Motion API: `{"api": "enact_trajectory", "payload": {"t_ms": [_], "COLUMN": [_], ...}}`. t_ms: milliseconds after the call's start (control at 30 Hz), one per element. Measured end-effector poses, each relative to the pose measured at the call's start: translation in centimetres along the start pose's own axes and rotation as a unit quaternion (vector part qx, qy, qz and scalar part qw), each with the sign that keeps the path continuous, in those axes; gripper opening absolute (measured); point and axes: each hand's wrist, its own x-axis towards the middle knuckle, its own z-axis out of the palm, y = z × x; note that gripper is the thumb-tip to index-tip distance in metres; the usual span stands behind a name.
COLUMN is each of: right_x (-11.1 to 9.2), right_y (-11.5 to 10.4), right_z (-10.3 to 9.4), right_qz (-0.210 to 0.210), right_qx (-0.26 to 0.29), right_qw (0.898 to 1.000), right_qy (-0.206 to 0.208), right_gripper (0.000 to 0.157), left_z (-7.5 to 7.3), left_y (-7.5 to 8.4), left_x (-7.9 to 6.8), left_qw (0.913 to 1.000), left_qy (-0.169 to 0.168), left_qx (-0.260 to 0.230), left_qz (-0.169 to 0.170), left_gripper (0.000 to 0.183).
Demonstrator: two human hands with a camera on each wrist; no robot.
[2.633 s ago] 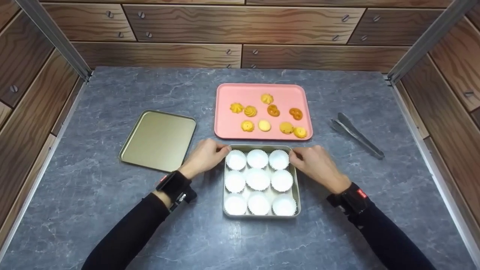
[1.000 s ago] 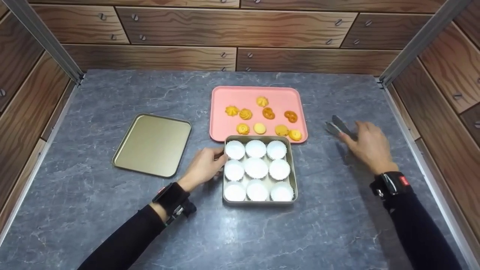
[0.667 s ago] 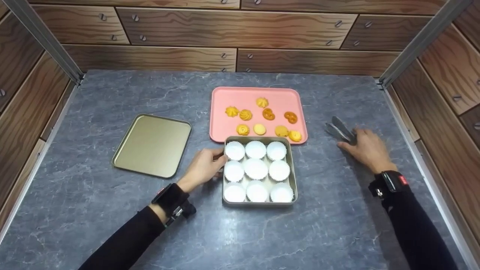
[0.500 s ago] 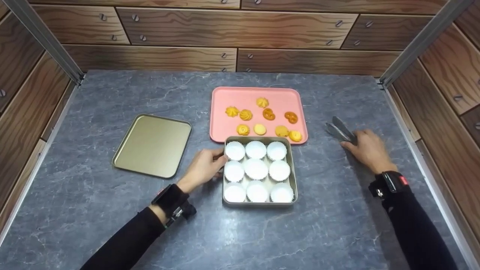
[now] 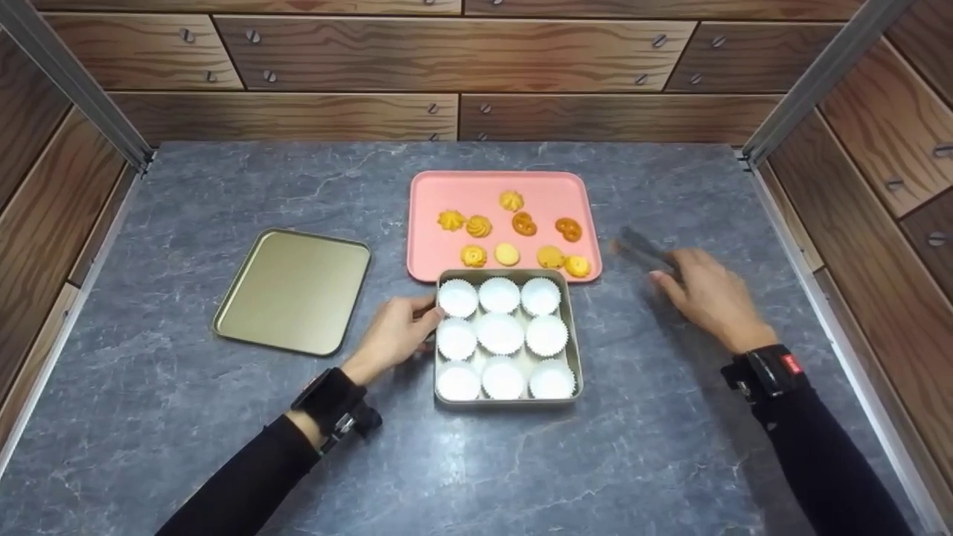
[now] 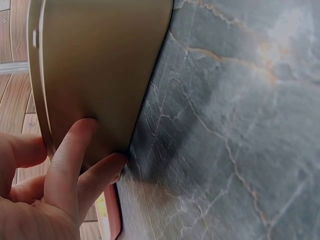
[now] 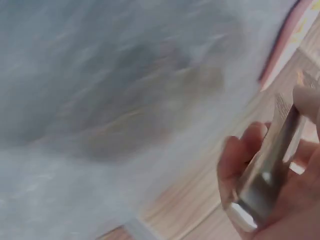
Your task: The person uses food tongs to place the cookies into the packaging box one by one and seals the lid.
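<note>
Paper baking cups fill a square metal tin (image 5: 577, 365) in the middle of the head view. At its left wall my left hand (image 5: 394, 335) holds the rim, thumb at the edge; the left wrist view has fingertips pressed to the tin's outer side (image 6: 100, 65). Metal tongs (image 5: 642, 244) are in my right hand (image 5: 711, 294), right of the pink tray; their tips are blurred. In the right wrist view, fingers and thumb wrap the tongs (image 7: 265, 180). Cookies, two pretzel-shaped, lie on the pink tray (image 5: 435, 257) behind the tin.
A flat gold lid (image 5: 294, 290) lies on the grey marbled table (image 5: 476, 469) left of the tin. The tin's far edge overlaps the tray's front edge in the head view. Wood-patterned walls (image 5: 447, 56) enclose the back and sides.
My right hand has left the tin, taken hold of the tongs and brought them left towards the tray. The tin has shifted towards the tray, my left hand still at its side.
</note>
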Motion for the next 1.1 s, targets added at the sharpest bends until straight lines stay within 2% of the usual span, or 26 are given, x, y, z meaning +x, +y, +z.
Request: {"api": "enact_trajectory", "payload": {"t_ms": [200,367,567,867,1100], "right_x": [0.5,0.7,1.1,1.8,2.0], "right_y": [-3.0,-4.5,-5.9,-7.5,-7.8], "right_z": [-0.5,-0.4,-0.6,-0.6,0.1], "right_qz": [-0.054,-0.076,-0.080,-0.078,-0.080], "right_qx": [-0.043,-0.085,-0.121,-0.144,-0.152], "right_qw": [0.998,0.993,0.989,0.986,0.985], "right_qy": [-0.016,-0.015,-0.013,-0.007,-0.009], "right_gripper": [0.042,0.039,0.040,0.039,0.038], "left_z": [0.0,0.0,-0.1,-0.1,0.1], "left_y": [0.1,0.1,0.1,0.2,0.1], "left_x": [0.2,0.1,-0.1,0.0,-0.1], "left_qw": [1.0000,0.9999,0.9996,0.9993,0.9997], "left_qy": [-0.002,-0.005,-0.009,-0.011,0.007], "left_qx": [-0.006,-0.011,-0.021,-0.028,-0.015], "left_qz": [0.002,-0.002,-0.015,-0.024,-0.019], "left_gripper": [0.042,0.043,0.046,0.049,0.047]}}
